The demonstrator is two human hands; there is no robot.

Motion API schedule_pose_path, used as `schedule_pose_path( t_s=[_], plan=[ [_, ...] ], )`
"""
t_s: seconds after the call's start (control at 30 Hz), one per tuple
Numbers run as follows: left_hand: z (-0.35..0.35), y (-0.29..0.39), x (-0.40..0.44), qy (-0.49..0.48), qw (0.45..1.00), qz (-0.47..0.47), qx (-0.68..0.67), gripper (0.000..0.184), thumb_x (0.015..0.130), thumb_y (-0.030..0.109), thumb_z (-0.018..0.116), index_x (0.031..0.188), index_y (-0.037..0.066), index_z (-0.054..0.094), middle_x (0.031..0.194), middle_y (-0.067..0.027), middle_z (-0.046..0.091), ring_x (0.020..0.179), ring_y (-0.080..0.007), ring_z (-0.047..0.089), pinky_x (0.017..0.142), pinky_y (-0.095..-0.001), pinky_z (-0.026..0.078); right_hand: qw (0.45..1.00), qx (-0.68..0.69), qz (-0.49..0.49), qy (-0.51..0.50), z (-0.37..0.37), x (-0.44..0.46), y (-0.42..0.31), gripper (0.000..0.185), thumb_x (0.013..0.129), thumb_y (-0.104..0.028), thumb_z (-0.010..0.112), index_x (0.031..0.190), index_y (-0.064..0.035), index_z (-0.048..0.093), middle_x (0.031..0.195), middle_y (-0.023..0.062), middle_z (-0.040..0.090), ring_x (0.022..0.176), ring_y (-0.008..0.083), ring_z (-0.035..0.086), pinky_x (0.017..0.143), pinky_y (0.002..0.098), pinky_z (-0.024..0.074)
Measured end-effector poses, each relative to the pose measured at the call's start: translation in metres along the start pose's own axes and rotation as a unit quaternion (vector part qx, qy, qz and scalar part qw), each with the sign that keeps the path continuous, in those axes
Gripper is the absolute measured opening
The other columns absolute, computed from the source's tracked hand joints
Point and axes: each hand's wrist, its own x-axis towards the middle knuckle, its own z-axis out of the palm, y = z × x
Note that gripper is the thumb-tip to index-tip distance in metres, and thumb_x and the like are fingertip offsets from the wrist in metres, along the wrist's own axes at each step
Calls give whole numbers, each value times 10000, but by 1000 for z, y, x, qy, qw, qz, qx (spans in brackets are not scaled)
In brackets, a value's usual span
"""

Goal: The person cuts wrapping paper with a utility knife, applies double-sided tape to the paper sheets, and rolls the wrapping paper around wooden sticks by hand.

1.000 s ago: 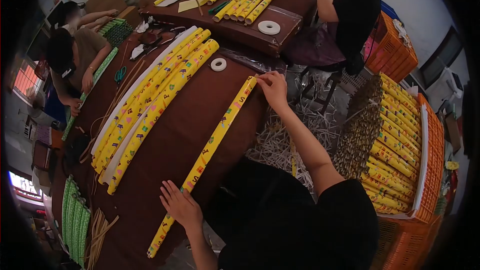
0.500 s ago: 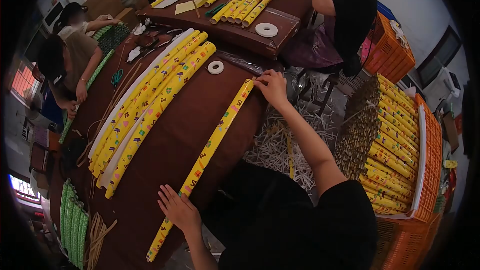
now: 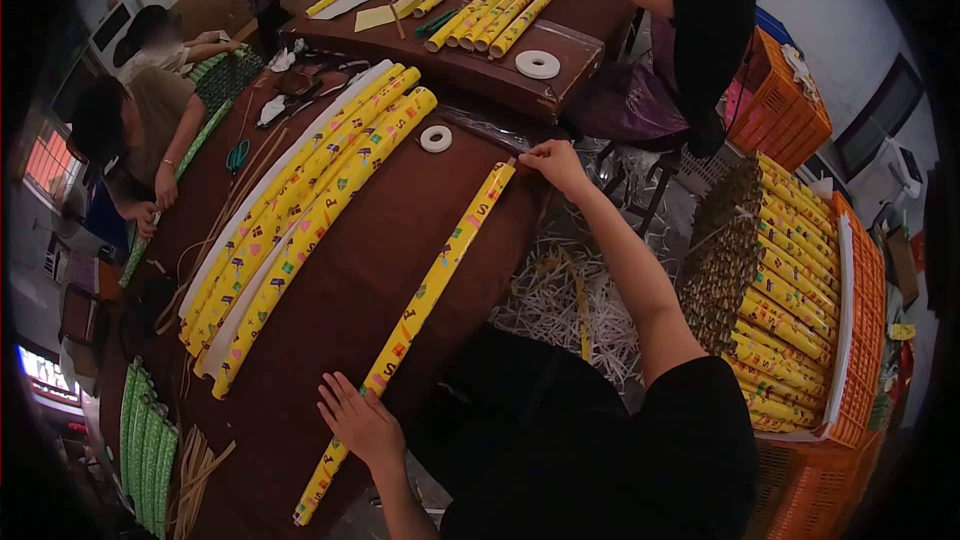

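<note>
A long roll of yellow patterned wrapping paper [image 3: 434,290] lies at a slant along the near edge of the brown table. My left hand [image 3: 365,423] rests flat on its lower part, fingers stretched out. By the roll's far end, my right hand [image 3: 556,168] has thumb and fingers pinched together. Whether anything small sits in that pinch I cannot make out. Close by is a white roll of tape [image 3: 426,141]. Left of it, curled yellow wrapping paper sheets [image 3: 318,220] lie in a bundle.
An orange crate [image 3: 860,340] at right holds many yellow rolls [image 3: 790,290]. Shredded paper [image 3: 570,310] covers the floor. Green rolls [image 3: 145,450] and brown strips [image 3: 200,475] lie at lower left, teal scissors [image 3: 237,156] farther up. Co-workers [image 3: 150,130] sit around the tables.
My right hand has shifted slightly right, off the roll's end, and its fingers have drawn together. My left hand stays put on the roll. Another person has come into view at the back.
</note>
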Motion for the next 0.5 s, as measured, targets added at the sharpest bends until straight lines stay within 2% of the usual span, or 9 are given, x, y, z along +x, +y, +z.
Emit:
schedule_pose_path(
  t_s=[0.03,0.1,0.23,0.33,0.43,0.5],
  plan=[
    [0,1,0,0,1000,-1,-1,500,1042,249,300,1448,-38,352,1507,-202,365,1387,-375,354,1158,-490,235,1000,-1,-1,0,2,-1,3,271,791,-325,743,851,-62,769,786,139,701,743,286,678,694,386,511],
    [-2,2,0,-3,1000,-5,2,498,1041,245,305,1449,-36,352,1504,-202,369,1385,-378,356,1161,-486,233,990,-40,-120,67,5,-3,5,250,777,-321,754,835,-79,775,815,137,683,779,302,660,711,397,505],
    [-2,1,0,-1,1000,1,4,496,1040,244,310,1448,-36,355,1500,-202,376,1384,-376,359,1163,-483,231,991,-40,-126,39,3,-9,-6,245,764,-332,761,825,-96,780,844,133,668,839,322,641,749,408,497],
    [-3,1,1,2,1000,5,1,493,1041,244,311,1444,-36,361,1496,-201,381,1383,-372,362,1162,-481,234,983,-122,-130,43,6,-7,-7,250,761,-343,764,829,-103,784,853,136,678,848,317,643,755,410,500],
    [-1,0,0,9,1000,8,5,492,1043,245,310,1440,-38,366,1493,-202,385,1380,-370,368,1159,-485,242,979,-138,-135,64,8,-8,-8,275,764,-369,763,821,-101,785,792,126,696,762,305,657,713,404,513],
    [0,0,0,12,1000,6,5,490,1043,244,310,1437,-41,370,1492,-202,387,1374,-372,376,1155,-488,249,987,-127,-94,33,4,-12,-17,310,764,-401,763,799,-94,782,716,117,702,681,291,665,679,395,522]
  ],
)
